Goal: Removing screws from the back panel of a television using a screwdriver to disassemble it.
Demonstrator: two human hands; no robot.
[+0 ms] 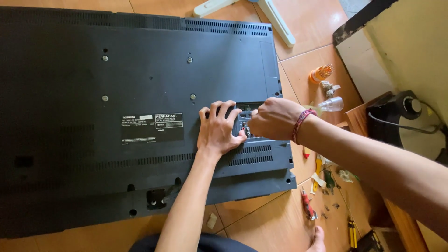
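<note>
Both hands work at the TV's back cover [116, 93]: left hand [218, 133] lies spread flat, right hand [275, 119] pinches a clear-handled screwdriver [330, 104] at the port panel [245, 122]. Cover still on, several screws remain.

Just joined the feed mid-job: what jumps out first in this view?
A big black television back panel lies face down on the orange tiled floor, filling most of the frame. The left hand presses flat beside its connector recess, where the right hand works with a clear-handled screwdriver. Small tools lie scattered at the right.
</note>
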